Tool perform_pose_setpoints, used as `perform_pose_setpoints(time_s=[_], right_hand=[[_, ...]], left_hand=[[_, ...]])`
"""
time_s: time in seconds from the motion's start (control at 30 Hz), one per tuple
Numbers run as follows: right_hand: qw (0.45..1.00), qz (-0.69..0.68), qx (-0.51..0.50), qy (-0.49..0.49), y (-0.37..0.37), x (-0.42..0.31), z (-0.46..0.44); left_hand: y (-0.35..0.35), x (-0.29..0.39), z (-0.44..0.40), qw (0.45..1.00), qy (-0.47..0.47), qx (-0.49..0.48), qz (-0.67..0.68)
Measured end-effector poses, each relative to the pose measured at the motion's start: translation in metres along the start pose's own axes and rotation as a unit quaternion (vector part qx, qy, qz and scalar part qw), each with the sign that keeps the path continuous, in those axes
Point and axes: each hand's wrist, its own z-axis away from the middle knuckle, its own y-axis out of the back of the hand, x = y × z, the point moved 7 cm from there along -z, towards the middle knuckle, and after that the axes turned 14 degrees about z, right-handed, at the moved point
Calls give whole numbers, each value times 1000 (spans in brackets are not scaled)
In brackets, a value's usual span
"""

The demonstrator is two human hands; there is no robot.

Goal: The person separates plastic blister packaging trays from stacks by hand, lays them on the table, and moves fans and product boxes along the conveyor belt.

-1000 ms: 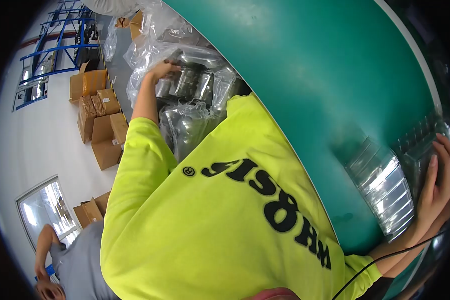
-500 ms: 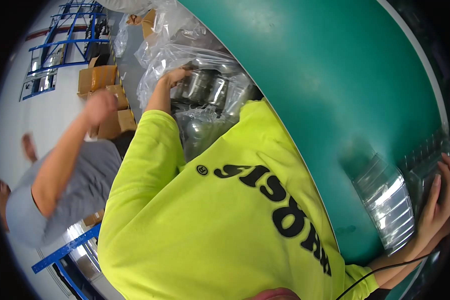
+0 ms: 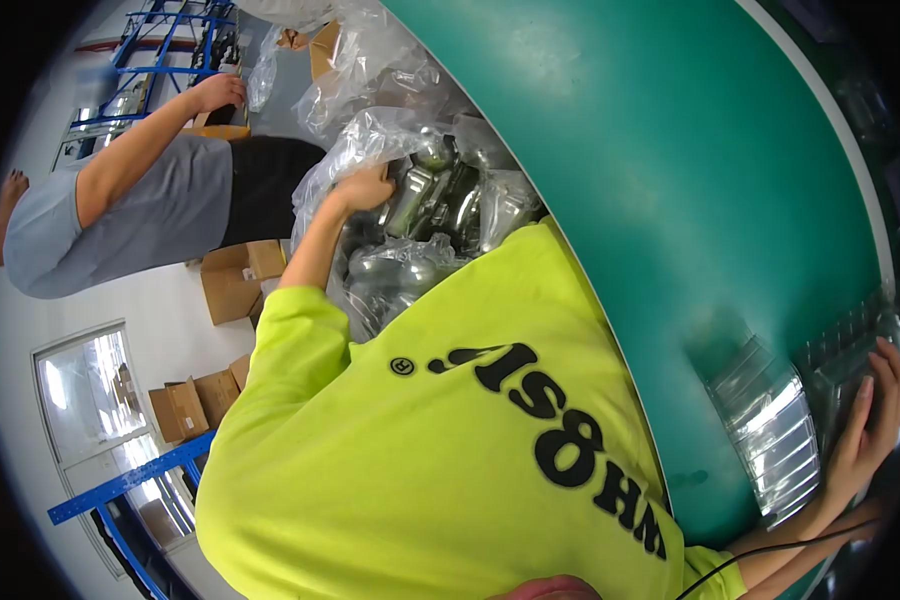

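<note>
Spreads both arms wide, one to each side of the torso point(image 3: 440, 440). Stretches the left arm forward in a yellow-green sleeve point(image 3: 295, 335), baring the left forearm point(image 3: 315, 245) down to the wrist. Angles the left hand point(image 3: 363, 188) inward, toward the body's midline, with fingers bent and tips mostly out of sight. Extends the right arm far out to the side, baring the right forearm point(image 3: 800, 525) too. Raises the right hand point(image 3: 875, 415) at the far right edge of view, with long, lightly curved fingers pointing forward and slightly parted. Cannot be seen clearly enough to judge either grip.
</note>
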Motion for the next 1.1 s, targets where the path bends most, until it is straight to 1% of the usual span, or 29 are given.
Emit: perform_pose_setpoints(time_s=[0.07,0.13,0.2,0.23,0.27,0.33,0.4,0.43,0.47,0.5,0.57,0.6,0.63,0.67,0.7,0.77,0.83,0.9,0.93,0.97,1.0,1.1], right_hand=[[1000,10,2,-5,3,0,2],[1000,14,3,-1,4,-6,0],[1000,13,15,5,6,-14,-2],[1000,3,22,3,6,-17,-5],[1000,-7,30,0,8,-21,-7],[999,-21,49,-11,14,-27,-9],[998,-18,66,-13,20,-30,-9],[998,-19,66,-9,21,-31,-10],[998,-20,64,-5,22,-33,-10],[998,-22,62,-2,23,-35,-11],[996,-18,84,-10,27,-37,-12],[996,-19,90,-9,28,-39,-12],[995,-18,96,-5,30,-41,-13],[995,-18,102,-1,33,-43,-13],[994,-12,109,-6,34,-42,-13],[993,-15,120,-4,35,-43,-12],[992,-21,128,1,36,-44,-12],[991,-21,131,1,37,-47,-13],[991,-24,133,0,36,-46,-13],[991,-26,134,-1,34,-43,-11],[990,-27,135,-1,35,-42,-10],[990,-20,136,-7,36,-40,-8]], left_hand=[[-3,25,17,997,-72,21,8],[-3,49,39,979,-192,65,28],[1,55,35,953,-269,81,114],[-4,50,19,935,-290,75,188],[-9,52,10,933,-296,87,185],[-23,54,-11,967,-214,135,10],[-25,50,-32,964,-222,119,89],[-29,42,-48,960,-234,127,87],[-31,27,-67,938,-259,124,194],[-27,17,-78,905,-283,116,297],[-21,5,-95,897,-200,61,390],[-10,8,-89,896,-210,61,386],[-12,6,-82,868,-131,-30,479],[-21,8,-75,819,-50,-121,559],[-21,15,-75,819,-60,-122,557],[-15,28,-75,861,-132,-64,487],[-10,35,-69,890,-196,-1,412],[-2,52,-40,883,-212,-20,418],[-4,45,-48,883,-217,-21,414],[-9,27,-66,886,-203,-23,416],[-10,24,-65,887,-197,-34,416],[-6,32,-30,888,-195,-69,410]])
